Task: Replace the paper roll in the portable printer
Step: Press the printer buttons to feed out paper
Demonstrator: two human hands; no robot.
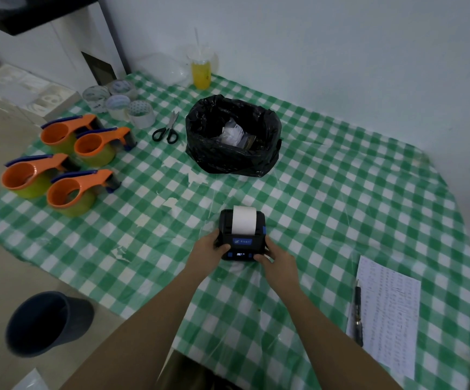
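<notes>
I hold a small black portable printer (241, 240) between both hands on a table covered in a green-and-white checked cloth (326, 209). My left hand (209, 249) grips its left side with the fingers curled around the casing; my right hand (277, 261) grips the right side, thumb resting on the front edge near the lit display. A white paper roll (244, 219) sits in the open top of the printer, just beyond my fingertips, its sheet running down toward me.

Well beyond my hands stands a bin lined with a black bag (232, 136), scraps of paper inside. Left of it lie black-handled scissors (167, 129). Far off past my left hand are four orange tape dispensers (65, 164) and, behind them, several rolls of clear tape (121, 104). A cup of yellow drink (200, 71) stands by the wall. Near my right forearm lies a printed sheet (388, 313) with a pen (358, 313) along its left edge.
</notes>
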